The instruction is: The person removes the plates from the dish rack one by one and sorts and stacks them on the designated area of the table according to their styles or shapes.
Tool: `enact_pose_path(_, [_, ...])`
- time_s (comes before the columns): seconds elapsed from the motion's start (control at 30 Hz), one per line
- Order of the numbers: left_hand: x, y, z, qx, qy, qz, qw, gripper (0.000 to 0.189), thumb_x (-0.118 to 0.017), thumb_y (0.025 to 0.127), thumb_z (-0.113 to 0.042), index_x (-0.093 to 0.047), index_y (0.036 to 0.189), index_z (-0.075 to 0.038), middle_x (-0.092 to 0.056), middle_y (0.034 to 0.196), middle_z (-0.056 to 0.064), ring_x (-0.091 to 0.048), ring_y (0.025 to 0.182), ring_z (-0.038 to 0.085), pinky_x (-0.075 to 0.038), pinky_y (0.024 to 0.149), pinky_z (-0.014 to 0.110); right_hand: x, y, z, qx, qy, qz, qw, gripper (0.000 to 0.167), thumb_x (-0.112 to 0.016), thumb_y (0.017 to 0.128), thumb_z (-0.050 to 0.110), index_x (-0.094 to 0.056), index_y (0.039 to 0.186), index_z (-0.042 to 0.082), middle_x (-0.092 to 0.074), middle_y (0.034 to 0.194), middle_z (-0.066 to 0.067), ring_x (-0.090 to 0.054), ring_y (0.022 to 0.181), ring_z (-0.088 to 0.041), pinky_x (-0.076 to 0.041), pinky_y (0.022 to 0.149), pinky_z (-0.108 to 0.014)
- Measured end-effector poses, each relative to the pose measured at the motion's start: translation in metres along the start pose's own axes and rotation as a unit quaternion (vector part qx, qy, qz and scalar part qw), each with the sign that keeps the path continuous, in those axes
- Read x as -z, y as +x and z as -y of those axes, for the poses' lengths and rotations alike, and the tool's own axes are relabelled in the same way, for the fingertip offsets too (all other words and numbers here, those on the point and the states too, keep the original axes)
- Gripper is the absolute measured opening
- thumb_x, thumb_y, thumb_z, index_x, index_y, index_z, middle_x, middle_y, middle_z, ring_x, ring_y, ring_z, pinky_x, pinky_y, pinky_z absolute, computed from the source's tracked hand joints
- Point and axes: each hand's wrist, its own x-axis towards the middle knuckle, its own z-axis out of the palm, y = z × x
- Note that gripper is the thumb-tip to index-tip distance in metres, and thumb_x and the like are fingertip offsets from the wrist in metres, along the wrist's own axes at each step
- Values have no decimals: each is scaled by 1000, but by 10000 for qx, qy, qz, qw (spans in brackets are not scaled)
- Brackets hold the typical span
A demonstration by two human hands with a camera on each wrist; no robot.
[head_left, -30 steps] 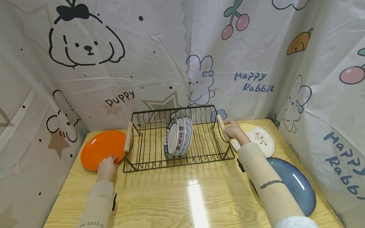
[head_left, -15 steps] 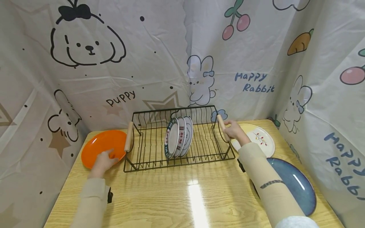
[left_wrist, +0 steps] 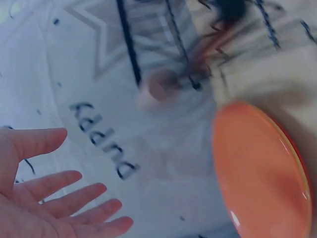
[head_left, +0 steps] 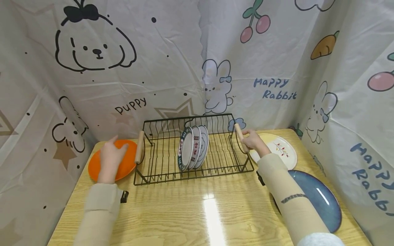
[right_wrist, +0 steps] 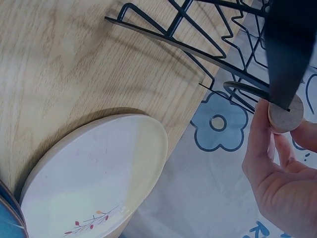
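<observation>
1. Farther back than half a second ago, my left hand (head_left: 110, 155) has travelled from the near part of the orange plate (head_left: 128, 163) to above its far side; my right hand (head_left: 253, 140) and the rack (head_left: 215, 175) have kept their places.
2. That orange plate lies face up in the back left corner of the worktop (head_left: 166, 218), just beside the left handle (head_left: 140, 147); with the left wrist view smeared, I can't say whether plate and rack touch.
3. Fingers spread and thumb out to the right, my left hand grips nothing.
4. My right thumb and fingers pinch the right handle (head_left: 239, 132), which I judge steadies the frame, since it looks light enough to slide if nudged.
5. Three plates (head_left: 194, 148) stand on edge mid-rack, the wires presumably keeping them from toppling.
6. Outside it, the white plate (head_left: 287, 152) lies in the back right corner and the blue plate (head_left: 320, 201) nearer me by the right edge, both seemingly laid flat for stability.
7. My left forearm reaches almost straight toward the back; my right one slants inward from the front right, its sleeve (head_left: 287, 191) crossing above the blue plate.
</observation>
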Motion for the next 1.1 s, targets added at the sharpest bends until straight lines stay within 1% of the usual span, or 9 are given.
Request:
enact_pose_path(0.2, [-18, -3, -31, -291, -158, 20, 9994, 57, -51, 92, -24, -34, 139, 2, -57, 110, 32, -54, 82, 47, -47, 73, 51, 0, 0, 1, -53, -20, 8, 10000, 50, -48, 88, 4, -34, 136, -2, -45, 119, -30, -55, 92, -32, -52, 66, -35])
enact_pose_path(0.43, [-46, -8, -63, -558, -291, 520, 9967, 59, -55, 91, -26, -35, 140, -1, -35, 138, 28, -45, 111, 44, -42, 88, 52, 1, 1, -1, 3, -51, -4, 10000, 49, -48, 89, 5, -35, 135, -2, -45, 119, -30, -55, 92, -32, -52, 67, -36])
enact_pose_path(0.47, [-51, -8, -67, -605, -332, 568, 9960, 58, -56, 90, -25, -36, 139, -1, -37, 137, 27, -51, 100, 42, -45, 82, 50, 1, 1, -1, 1, -49, -6, 10000, 49, -48, 89, 5, -35, 135, -2, -45, 119, -30, -55, 93, -32, -52, 67, -36])
enact_pose_path(0.57, [-64, -10, -78, -719, -415, 695, 9941, 57, -58, 89, -23, -38, 138, -2, -53, 116, 29, -54, 63, 28, -49, 58, 39, 1, 1, -1, -21, -30, -9, 10000, 49, -48, 89, 5, -35, 135, -2, -45, 120, -30, -55, 94, -34, -52, 67, -36])
enact_pose_path(0.63, [-72, -11, -84, -812, -501, 785, 9923, 57, -60, 87, -21, -40, 137, -1, -61, 102, 26, -37, 39, 18, -41, 42, 30, 0, 1, 0, -31, -9, -13, 10000, 49, -49, 89, 4, -35, 135, -2, -44, 120, -30, -55, 95, -34, -52, 67, -36])
enact_pose_path(0.77, [-88, -13, -92, -789, -663, 1087, 9887, 59, -62, 86, -19, -40, 137, 0, -56, 58, 14, -26, 32, 7, -30, 35, 21, 0, 2, 0, -15, 11, -24, 10000, 48, -49, 89, 4, -35, 135, -2, -45, 120, -30, -55, 95, -34, -52, 66, -35])
enact_pose_path(0.9, [-103, -18, -97, -832, -735, 1351, 9846, 58, -64, 85, -19, -42, 134, 4, -65, 81, 17, -32, 36, 9, -37, 41, 23, 0, 2, -1, 4, 7, -23, 10000, 48, -48, 89, 4, -35, 135, -2, -45, 119, -30, -55, 95, -34, -52, 65, -35])
enact_pose_path(1.0, [-113, -23, -100, -900, -682, 1453, 9829, 57, -64, 84, -18, -44, 132, 5, -56, 122, 22, -52, 55, 20, -51, 60, 33, 0, 1, -1, -3, 2, -9, 10000, 48, -48, 90, 4, -35, 135, -2, -45, 119, -30, -55, 95, -34, -52, 64, -34])
enact_pose_path(1.1, [-123, -28, -103, -940, -624, 1502, 9822, 54, -65, 84, -18, -47, 131, 3, -49, 131, 20, -60, 82, 29, -50, 81, 40, 0, 1, -1, -25, -15, -4, 10000, 48, -48, 90, 5, -35, 136, -2, -45, 120, -30, -55, 96, -34, -52, 64, -34])
